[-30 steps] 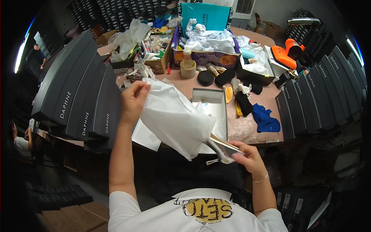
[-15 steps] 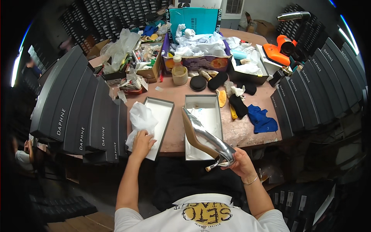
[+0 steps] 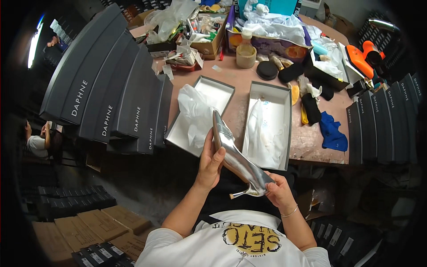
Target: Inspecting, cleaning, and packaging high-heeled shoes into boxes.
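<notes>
**Pointed-toe silver pump, unwrapped, in two hands**

Nearest: right hand (image 3: 280, 191), clamping the back of the pointed-toe silver pump (image 3: 242, 161); the slim heel is pointing toward the lower left. Left hand (image 3: 209, 164), cupping the forepart with the thumb along the side. The pump is hanging in the air before the workbench (image 3: 240, 75), its toe angling up and away.

Change: half a second ago the left hand was resting on the white tissue; now it is supporting the pump, so the shoe is lying bare and steady between both hands.

Beyond, left: box lid (image 3: 218, 89), carrying the crumpled white tissue (image 3: 193, 115). Beyond, right: open shoebox (image 3: 278, 102), containing more white wrapping (image 3: 260, 133).

Farther: blue cloth (image 3: 333, 133), lying right of the shoebox; round black case (image 3: 267, 70).

Farthest: capped plastic bottle (image 3: 246, 57), standing before the purple carton (image 3: 284, 52).
</notes>
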{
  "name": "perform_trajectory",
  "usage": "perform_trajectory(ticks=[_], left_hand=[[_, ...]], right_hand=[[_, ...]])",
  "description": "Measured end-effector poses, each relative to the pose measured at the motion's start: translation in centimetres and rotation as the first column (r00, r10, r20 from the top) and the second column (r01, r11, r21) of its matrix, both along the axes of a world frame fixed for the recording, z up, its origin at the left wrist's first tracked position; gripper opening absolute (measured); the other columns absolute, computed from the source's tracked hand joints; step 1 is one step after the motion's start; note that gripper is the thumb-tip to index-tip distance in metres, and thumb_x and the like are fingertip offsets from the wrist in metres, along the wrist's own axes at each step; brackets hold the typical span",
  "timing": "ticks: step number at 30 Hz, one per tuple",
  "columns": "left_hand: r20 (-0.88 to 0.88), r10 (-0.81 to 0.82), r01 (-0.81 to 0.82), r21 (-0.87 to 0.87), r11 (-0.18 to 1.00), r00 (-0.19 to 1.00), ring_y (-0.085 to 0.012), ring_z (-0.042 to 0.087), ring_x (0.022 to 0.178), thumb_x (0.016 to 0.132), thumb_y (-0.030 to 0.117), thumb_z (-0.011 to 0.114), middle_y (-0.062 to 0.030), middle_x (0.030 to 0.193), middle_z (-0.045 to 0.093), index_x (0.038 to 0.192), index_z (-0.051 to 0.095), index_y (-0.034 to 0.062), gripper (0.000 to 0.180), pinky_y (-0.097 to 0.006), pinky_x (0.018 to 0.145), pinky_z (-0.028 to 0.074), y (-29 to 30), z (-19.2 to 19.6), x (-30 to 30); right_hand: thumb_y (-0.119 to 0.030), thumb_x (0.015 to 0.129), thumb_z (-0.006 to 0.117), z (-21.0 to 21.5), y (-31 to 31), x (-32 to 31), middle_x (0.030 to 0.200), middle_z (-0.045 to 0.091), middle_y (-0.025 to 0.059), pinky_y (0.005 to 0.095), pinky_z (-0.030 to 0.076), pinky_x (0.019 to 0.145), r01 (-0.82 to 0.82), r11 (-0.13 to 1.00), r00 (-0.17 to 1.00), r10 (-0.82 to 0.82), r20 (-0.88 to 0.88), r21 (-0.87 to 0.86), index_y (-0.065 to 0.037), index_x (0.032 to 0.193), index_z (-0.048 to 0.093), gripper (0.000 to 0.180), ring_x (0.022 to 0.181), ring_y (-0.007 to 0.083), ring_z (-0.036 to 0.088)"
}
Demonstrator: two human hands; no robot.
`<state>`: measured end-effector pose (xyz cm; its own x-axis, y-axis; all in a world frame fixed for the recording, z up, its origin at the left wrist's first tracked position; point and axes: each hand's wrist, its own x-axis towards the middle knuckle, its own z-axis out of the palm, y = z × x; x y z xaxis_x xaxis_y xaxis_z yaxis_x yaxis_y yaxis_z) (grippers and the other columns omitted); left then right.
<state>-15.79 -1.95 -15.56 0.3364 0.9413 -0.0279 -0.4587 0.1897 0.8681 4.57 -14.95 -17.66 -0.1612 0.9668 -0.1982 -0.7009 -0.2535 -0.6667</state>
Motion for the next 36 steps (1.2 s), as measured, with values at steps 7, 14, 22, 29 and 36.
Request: perform_trajectory(ticks=[7,14,22,29,36], left_hand=[[-0.024,0.053,-0.055,-0.089,0.995,0.998,-0.0225,0.057,0.108,0.089,0.033,0.061,-0.0097,0.126,0.045,0.145,0.023,0.0057,0.073,-0.039,0.085,0.054,-1.0,0.6,0.4],[-0.159,0.084,-0.086,-0.003,0.996,0.984,-0.0191,0.053,0.106,0.078,0.028,0.076,-0.0102,0.122,0.046,0.146,0.019,0.0017,0.092,-0.032,0.088,0.049,-1.2,0.1,0.4],[-0.282,0.062,-0.037,0.092,0.995,0.957,-0.0228,0.040,0.123,0.074,0.023,0.081,-0.0170,0.135,0.033,0.148,-0.002,-0.0009,0.114,-0.034,0.102,0.038,-2.1,0.9,0.4],[-0.259,0.082,-0.063,0.081,0.995,0.962,-0.0231,0.037,0.126,0.072,0.022,0.081,-0.0175,0.137,0.031,0.148,0.000,-0.0008,0.113,-0.035,0.105,0.034,-1.9,1.3,0.2],[-0.199,0.201,-0.199,0.028,0.980,0.959,-0.0197,0.041,0.119,0.085,0.028,0.066,-0.0143,0.131,0.040,0.144,0.021,0.0009,0.080,-0.033,0.100,0.036,-1.8,0.6,-0.1]], right_hand=[[-0.009,0.085,0.066,0.6,0.0,-0.6,0.130,0.052,0.0158,0.0281,0.043,0.090,-0.008,1.000,0.993,0.011,0.117,-0.024,0.003,0.075,0.058,0.018,0.103,0.0134,0.053],[-0.011,0.085,0.068,-0.1,0.0,-0.8,0.130,0.052,0.0171,0.0295,0.043,0.093,-0.019,0.999,0.993,0.023,0.114,-0.031,0.002,0.075,0.058,0.019,0.105,0.0144,0.052],[-0.014,0.086,0.068,0.1,0.2,-0.6,0.131,0.052,0.0171,0.0308,0.043,0.093,-0.007,0.999,1.000,0.008,0.021,-0.045,0.003,0.079,0.061,0.019,0.107,0.0165,0.053],[-0.014,0.085,0.068,0.3,0.2,-0.9,0.128,0.054,0.0180,0.0315,0.041,0.095,-0.001,1.000,0.978,-0.005,0.208,0.029,0.002,0.074,0.059,0.021,0.109,0.0176,0.053],[-0.013,0.084,0.069,1.5,0.4,-1.5,0.129,0.055,0.0201,0.0327,0.040,0.096,-0.033,0.995,0.955,0.003,0.297,0.094,0.000,0.070,0.056,0.023,0.112,0.0197,0.053]])
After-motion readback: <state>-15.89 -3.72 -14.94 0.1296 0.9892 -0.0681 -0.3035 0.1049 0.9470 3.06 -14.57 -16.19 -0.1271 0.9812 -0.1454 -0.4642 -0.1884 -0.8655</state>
